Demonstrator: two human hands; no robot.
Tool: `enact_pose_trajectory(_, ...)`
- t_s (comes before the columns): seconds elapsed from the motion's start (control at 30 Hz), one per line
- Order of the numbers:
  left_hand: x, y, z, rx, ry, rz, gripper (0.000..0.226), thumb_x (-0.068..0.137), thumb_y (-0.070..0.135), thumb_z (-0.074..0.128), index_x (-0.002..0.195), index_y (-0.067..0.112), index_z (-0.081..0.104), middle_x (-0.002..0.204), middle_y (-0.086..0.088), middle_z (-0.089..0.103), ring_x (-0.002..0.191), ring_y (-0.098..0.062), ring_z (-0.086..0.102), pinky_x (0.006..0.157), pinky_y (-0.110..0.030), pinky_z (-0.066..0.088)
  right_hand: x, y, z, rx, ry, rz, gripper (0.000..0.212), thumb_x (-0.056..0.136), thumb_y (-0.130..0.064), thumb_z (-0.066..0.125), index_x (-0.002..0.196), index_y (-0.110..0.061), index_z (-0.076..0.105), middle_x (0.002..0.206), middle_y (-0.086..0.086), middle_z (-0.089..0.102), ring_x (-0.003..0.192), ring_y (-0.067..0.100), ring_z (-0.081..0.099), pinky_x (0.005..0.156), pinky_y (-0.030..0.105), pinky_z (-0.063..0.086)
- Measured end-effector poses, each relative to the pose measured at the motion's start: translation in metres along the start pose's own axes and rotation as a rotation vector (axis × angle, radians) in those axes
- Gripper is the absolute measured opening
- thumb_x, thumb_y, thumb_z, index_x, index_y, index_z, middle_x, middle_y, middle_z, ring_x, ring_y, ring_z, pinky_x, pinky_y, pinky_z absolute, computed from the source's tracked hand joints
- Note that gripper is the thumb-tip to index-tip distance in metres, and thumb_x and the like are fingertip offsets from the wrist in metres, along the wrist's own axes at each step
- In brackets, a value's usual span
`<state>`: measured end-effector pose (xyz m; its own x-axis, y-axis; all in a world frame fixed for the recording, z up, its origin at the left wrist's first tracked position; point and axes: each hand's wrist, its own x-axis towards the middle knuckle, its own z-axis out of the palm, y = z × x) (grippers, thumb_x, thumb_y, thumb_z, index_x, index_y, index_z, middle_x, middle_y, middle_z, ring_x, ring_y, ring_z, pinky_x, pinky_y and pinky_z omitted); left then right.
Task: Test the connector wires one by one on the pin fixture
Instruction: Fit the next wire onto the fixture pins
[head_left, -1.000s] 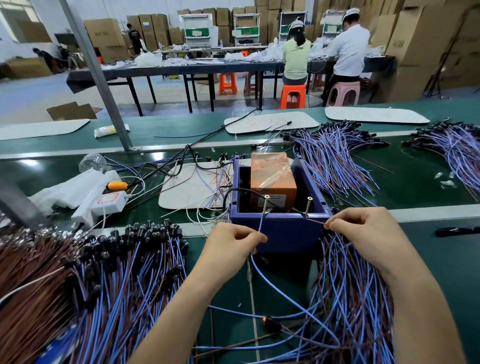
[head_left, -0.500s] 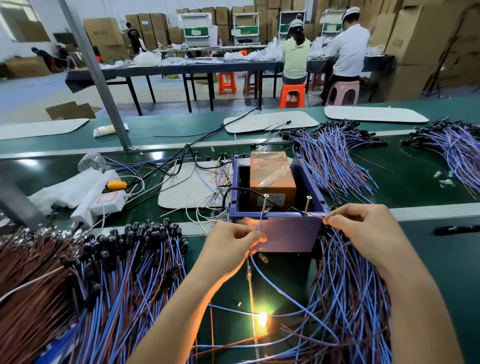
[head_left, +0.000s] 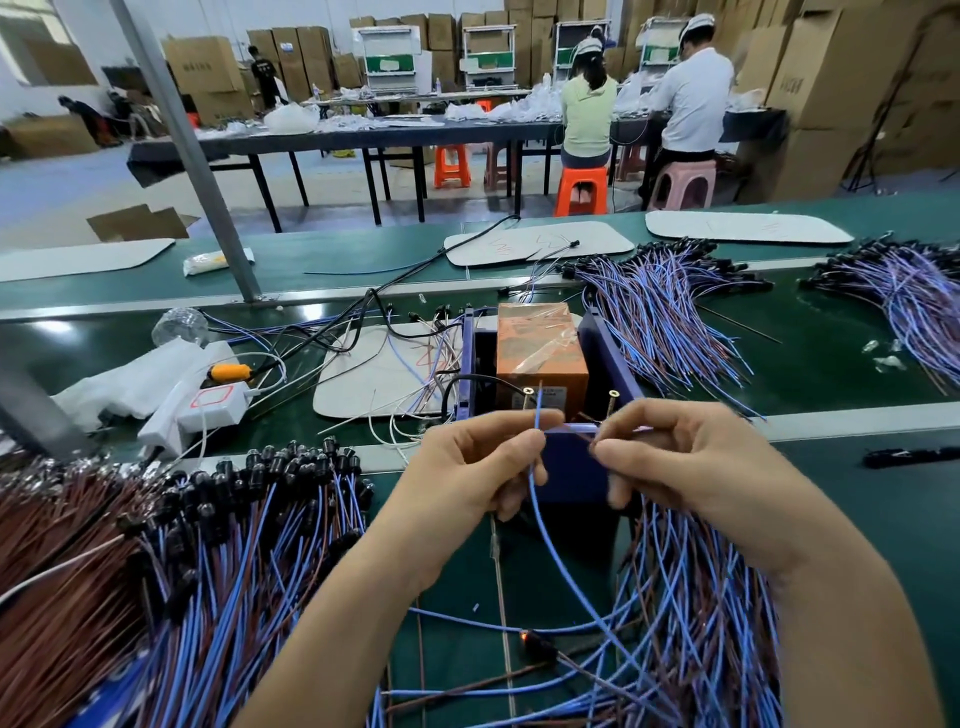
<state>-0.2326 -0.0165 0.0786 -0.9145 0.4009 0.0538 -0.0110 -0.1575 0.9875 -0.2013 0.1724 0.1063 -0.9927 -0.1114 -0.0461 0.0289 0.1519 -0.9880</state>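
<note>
A blue box fixture (head_left: 571, 467) stands on the green belt with an orange block (head_left: 540, 353) inside and two brass pins, the left pin (head_left: 528, 395) and the right pin (head_left: 613, 399), on its near rim. My left hand (head_left: 478, 467) pinches a blue wire (head_left: 543, 525) just below the left pin, its tip pointing up beside the pin. My right hand (head_left: 691, 457) pinches a thin brown wire end (head_left: 584, 434) near the right pin. The wire's connector (head_left: 535, 642) lies low on the belt with a faint orange glow.
Bundles of blue and brown connector wires lie at the left (head_left: 182, 561), under my right arm (head_left: 691, 597) and at the back right (head_left: 665, 312). A white power strip (head_left: 197, 405) and cables sit to the left. A black part (head_left: 909, 456) lies at the right.
Both hands drew back from the pins toward each other and lifted slightly. The connector's bright light has faded to a faint orange glow.
</note>
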Motion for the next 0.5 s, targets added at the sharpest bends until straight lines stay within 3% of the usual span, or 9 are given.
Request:
enact_pose_trajectory(0.1,-0.003,0.004,0.004,-0.050,-0.038,0.028,0.022,0.075,0.026,0.063,0.091,0.021,0.077,0.059,0.003,0.057,0.043,-0.006,0.043,0.044,-0.013,0.039,0.002,-0.003,0.020,-0.010,-0.126,-0.044,0.008,0.087,-0.008,0.064,0.079,-0.007,0.063,0.058,0.011,0.068,0.040,0.003,0.049,0.044,0.006,0.034)
enact_pose_trajectory(0.17,-0.004,0.007,0.003,-0.090,0.000,0.047,0.016,0.072,0.026,0.064,0.081,0.022,0.077,0.057,0.004,0.057,0.041,-0.004,0.044,0.043,-0.013,0.039,0.005,-0.002,0.025,-0.003,-0.124,-0.039,0.011,0.088,-0.015,0.065,0.078,-0.010,0.066,0.059,0.011,0.068,0.036,0.003,0.039,0.039,0.008,0.029)
enact_pose_trajectory(0.23,-0.003,0.009,0.000,-0.163,0.086,0.106,0.012,0.070,0.023,0.065,0.073,0.020,0.076,0.058,0.001,0.060,0.040,-0.005,0.047,0.042,-0.013,0.041,0.006,0.001,0.023,-0.026,-0.179,-0.028,0.023,0.082,-0.035,0.066,0.080,-0.012,0.071,0.065,0.010,0.070,0.041,0.007,0.035,0.041,0.011,0.028)
enact_pose_trajectory(0.3,-0.003,0.012,-0.003,-0.229,0.159,0.195,0.012,0.072,0.018,0.063,0.072,0.017,0.075,0.061,-0.002,0.063,0.043,-0.006,0.051,0.045,-0.015,0.046,0.004,0.002,0.020,-0.096,-0.311,-0.023,0.034,0.075,-0.046,0.070,0.087,-0.014,0.074,0.071,0.004,0.072,0.052,0.009,0.044,0.052,0.015,0.035)
enact_pose_trajectory(0.4,-0.004,0.018,-0.010,-0.349,0.221,0.326,0.017,0.077,0.014,0.058,0.072,0.015,0.074,0.065,-0.003,0.065,0.047,-0.007,0.056,0.048,-0.015,0.049,0.003,0.004,0.017,-0.229,-0.447,-0.020,0.016,0.081,-0.031,0.075,0.087,-0.017,0.078,0.070,-0.002,0.072,0.067,0.007,0.057,0.067,0.014,0.039)
enact_pose_trajectory(0.5,-0.008,0.029,-0.025,-0.473,0.182,0.463,0.007,0.074,0.023,0.071,0.076,0.018,0.075,0.070,0.002,0.067,0.053,-0.002,0.058,0.052,-0.012,0.049,0.002,0.005,0.007,-0.303,-0.321,-0.026,0.010,0.082,-0.027,0.072,0.080,-0.019,0.078,0.069,-0.001,0.072,0.068,0.004,0.060,0.067,0.013,0.041)
